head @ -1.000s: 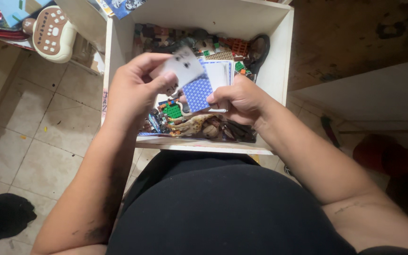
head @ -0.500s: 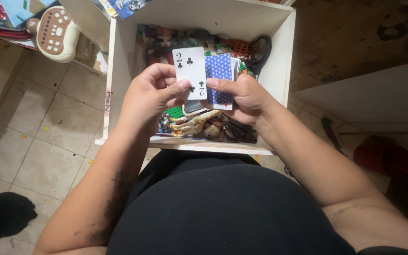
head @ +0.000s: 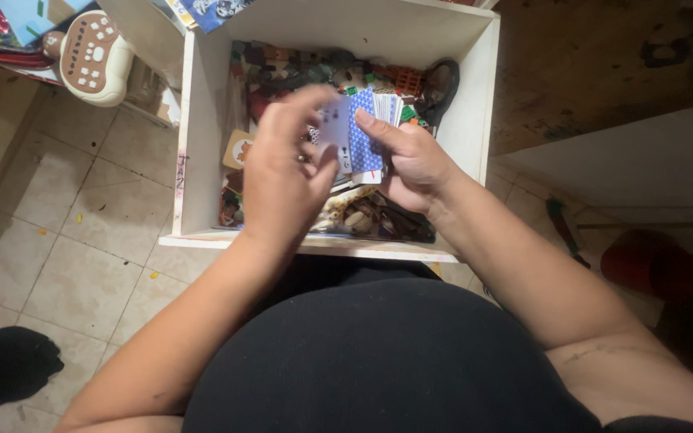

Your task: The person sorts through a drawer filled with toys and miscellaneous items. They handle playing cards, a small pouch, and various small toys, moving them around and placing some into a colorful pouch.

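— So, what's different from half a second ago, seen from the head camera?

— My left hand [head: 286, 180] has swung across. Then it held the white card face-up beside the pack; now its back faces me, and the single card [head: 334, 128] is tipped and blurred, pinched in my fingertips and brought against the pack.

— And the other hand?

— My right hand [head: 411, 164] keeps the blue-backed pack of cards [head: 365, 132] in a closed grip, thumb across the top, above the white drawer [head: 475, 96].

— Meaning?

— I judge the loose card is being laid onto the pack rather than dropped among the toy bricks [head: 399, 80]; whether it already touches, the blur hides.

— Anything else moved?

— With my left hand shifted, a small tan card [head: 238, 150] shows at the drawer's left wall. The beige toy [head: 90, 56] sits where it was, outside the drawer.
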